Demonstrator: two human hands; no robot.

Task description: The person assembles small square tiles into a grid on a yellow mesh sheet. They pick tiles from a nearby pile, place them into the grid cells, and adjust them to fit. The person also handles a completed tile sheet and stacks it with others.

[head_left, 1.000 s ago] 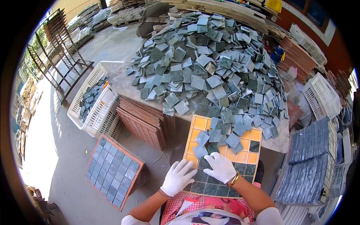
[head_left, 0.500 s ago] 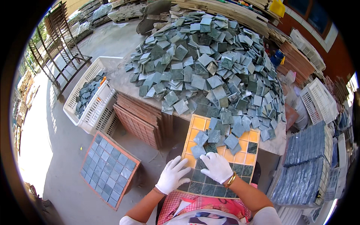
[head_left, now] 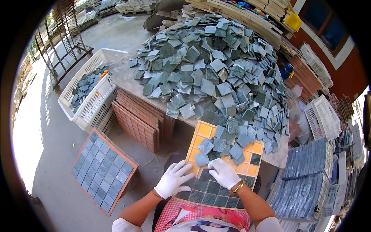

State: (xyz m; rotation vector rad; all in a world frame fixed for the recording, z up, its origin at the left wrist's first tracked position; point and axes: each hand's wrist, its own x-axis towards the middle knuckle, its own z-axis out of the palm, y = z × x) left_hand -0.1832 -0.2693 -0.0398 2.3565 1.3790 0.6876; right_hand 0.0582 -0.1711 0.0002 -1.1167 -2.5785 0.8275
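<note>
My left hand (head_left: 176,179), in a white glove, has its fingers spread at the left edge of a yellow gridded tray (head_left: 201,132). My right hand (head_left: 224,173), also gloved, with a gold bracelet at the wrist, is over the middle of the tray. Its fingers are curled, the tips at a dark green stone tile (head_left: 205,175); their exact grip is partly hidden. Square green tiles fill the near rows of the tray. Several loose tiles (head_left: 220,145) lie scattered over its far part, where bare yellow cells show between them.
A large heap of stone tiles (head_left: 208,73) covers the table beyond the tray. To the left are a white crate (head_left: 83,120) with tile pieces, stacked red-brown gridded trays (head_left: 135,120) and a filled tile panel (head_left: 102,170). Stacks of grey tile sheets (head_left: 301,181) stand at the right.
The view has shifted, so the crate, panel and tray appear farther left. Both hands stay at nearly the same places on the tray, the left still spread and the right still curled.
</note>
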